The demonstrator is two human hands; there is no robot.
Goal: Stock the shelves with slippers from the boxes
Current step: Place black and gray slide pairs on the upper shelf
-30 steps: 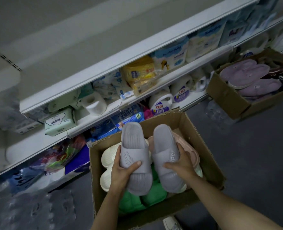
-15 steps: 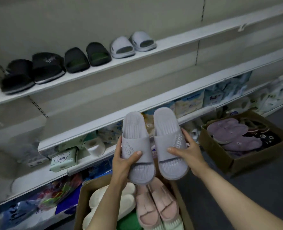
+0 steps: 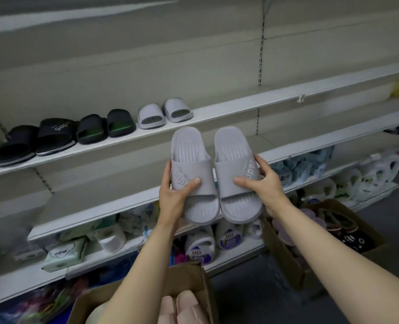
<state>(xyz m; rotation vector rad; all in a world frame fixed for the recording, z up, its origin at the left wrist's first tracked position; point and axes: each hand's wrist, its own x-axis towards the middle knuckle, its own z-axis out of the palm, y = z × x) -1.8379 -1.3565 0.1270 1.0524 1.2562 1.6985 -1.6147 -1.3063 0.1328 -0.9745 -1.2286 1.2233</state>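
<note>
On shelf at 11 o'clock: three pairs placed. Grey pair gripped, left hand, right hand, one slipper each, unplaced. Boxes still hold more.

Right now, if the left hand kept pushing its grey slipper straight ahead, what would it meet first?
Probably the front edge of the slipper shelf, in the bare stretch just right of the light grey pair. The left hand holds its grey slipper below that shelf, and nothing shows between them. Depth is unclear.
</note>
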